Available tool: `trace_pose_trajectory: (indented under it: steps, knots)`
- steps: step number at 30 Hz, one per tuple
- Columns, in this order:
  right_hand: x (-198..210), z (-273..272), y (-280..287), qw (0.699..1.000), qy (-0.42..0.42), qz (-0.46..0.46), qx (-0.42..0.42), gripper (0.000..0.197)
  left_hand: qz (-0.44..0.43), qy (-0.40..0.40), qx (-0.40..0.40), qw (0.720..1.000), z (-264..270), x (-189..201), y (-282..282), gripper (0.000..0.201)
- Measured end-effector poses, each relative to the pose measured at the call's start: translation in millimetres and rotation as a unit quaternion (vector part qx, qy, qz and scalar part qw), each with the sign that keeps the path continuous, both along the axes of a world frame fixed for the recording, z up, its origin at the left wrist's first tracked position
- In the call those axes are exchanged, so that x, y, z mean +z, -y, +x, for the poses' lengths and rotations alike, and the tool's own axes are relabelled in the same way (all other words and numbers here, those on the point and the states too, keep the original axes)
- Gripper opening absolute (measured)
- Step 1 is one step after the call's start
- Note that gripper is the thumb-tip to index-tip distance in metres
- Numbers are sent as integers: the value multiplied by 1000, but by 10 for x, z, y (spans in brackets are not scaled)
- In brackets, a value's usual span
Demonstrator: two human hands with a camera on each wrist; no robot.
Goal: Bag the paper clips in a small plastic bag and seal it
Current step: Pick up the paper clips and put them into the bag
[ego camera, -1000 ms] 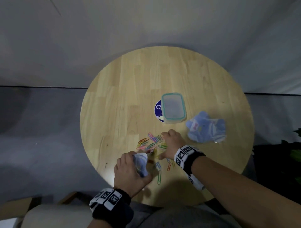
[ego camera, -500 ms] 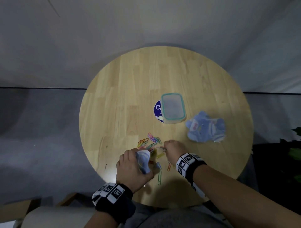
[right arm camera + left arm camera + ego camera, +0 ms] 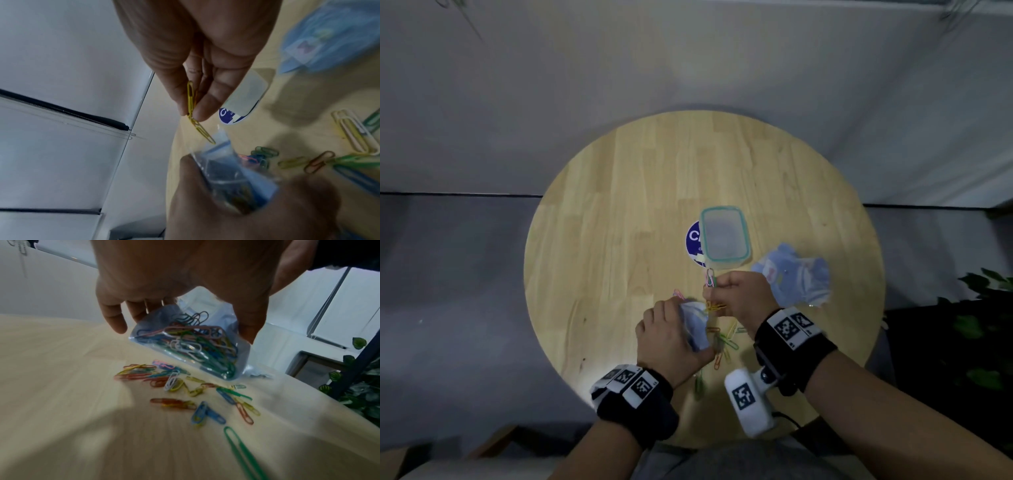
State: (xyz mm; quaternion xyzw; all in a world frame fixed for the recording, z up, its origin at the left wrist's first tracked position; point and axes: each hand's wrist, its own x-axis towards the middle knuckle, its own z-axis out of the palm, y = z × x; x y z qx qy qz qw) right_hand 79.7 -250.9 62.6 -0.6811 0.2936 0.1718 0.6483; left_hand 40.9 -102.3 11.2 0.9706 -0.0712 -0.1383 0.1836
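Observation:
My left hand [image 3: 671,337] grips a small clear plastic bag [image 3: 697,325] above the round wooden table [image 3: 619,240]; in the left wrist view the bag [image 3: 191,344] holds several coloured paper clips. My right hand [image 3: 739,294] pinches yellow paper clips [image 3: 197,123] between thumb and fingers just over the bag's mouth [image 3: 222,151]. A green clip [image 3: 710,279] sticks up from that hand. Several loose clips [image 3: 185,386] lie on the table under the bag, also seen in the head view as scattered clips [image 3: 724,342].
A clear plastic box with a teal rim [image 3: 724,238] stands over a blue round sticker [image 3: 693,240] beyond my hands. A crumpled pile of blue plastic bags [image 3: 796,279] lies to the right. A plant [image 3: 983,308] stands off the table's right edge.
My right hand has lifted off the table with clips pinched and come over the bag's mouth. My left hand has raised the bag a little toward it.

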Motion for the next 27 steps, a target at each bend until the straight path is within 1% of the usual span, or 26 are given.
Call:
trace_pose_trajectory:
  steps: [2,3,5,8,9,11,13,14,17,18,19,20,23,25,27]
  knots:
    - [28,-6,-5,1000,-6,8,-7,12,-18,20,2,1000,22,1,62,86]
    - [26,-18,0,1000,-4,-5,-3,12,-28,31,5,999,32,6,82,83]
    - [37,-48,12,998,12,-52,15,13,-42,49,10,998,48,31,107,78]
    - [96,-101,18,988,43,-137,57,10,-43,75,20,996,60,76,138,75]
    - [132,-121,12,986,46,-146,64,10,-44,80,24,996,60,83,151,76]
    - [197,-157,-1,988,51,-131,69,13,-47,76,26,996,66,94,180,80]
    - [222,-177,1,985,61,-133,86,11,-54,73,25,996,73,103,207,83]
    - [232,-183,12,978,69,-159,114,12,-60,74,25,995,76,105,219,82]
    - [299,-218,15,936,89,-255,228,27,-95,85,30,991,84,94,248,77]
    - [336,-228,17,926,98,-264,252,27,-109,89,32,990,86,84,255,77]
    - [360,-231,31,922,107,-259,266,23,-121,94,31,988,89,71,259,78]
    - [381,-229,49,925,113,-246,268,18,-129,101,27,986,88,59,262,77]
    - [383,-200,107,951,126,-195,205,21,-144,104,7,984,65,44,281,74]
    - [357,-168,147,957,139,-193,168,17,-143,93,6,985,44,37,298,73]
    - [280,-134,228,965,136,-185,126,16,-128,65,8,990,42,14,304,75]
